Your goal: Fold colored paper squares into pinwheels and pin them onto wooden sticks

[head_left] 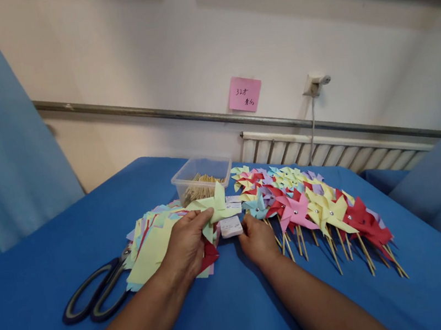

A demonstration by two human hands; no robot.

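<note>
While the folded yellow-green pinwheel (216,206) is pinched closed in the left hand (185,246) so its vanes stay gathered, a small white box (231,226), just beside that grip, is touched by the right hand (258,240); its grip cannot be told.

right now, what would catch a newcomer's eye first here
Most striking is the spread of finished paper pinwheels on wooden sticks, fanned over the right of the blue table. At centre the left hand holds a pale green pinwheel above a stack of coloured paper squares, while the right hand touches a small white box. Black scissors lie at the left, and a clear tub of sticks stands behind.
</note>
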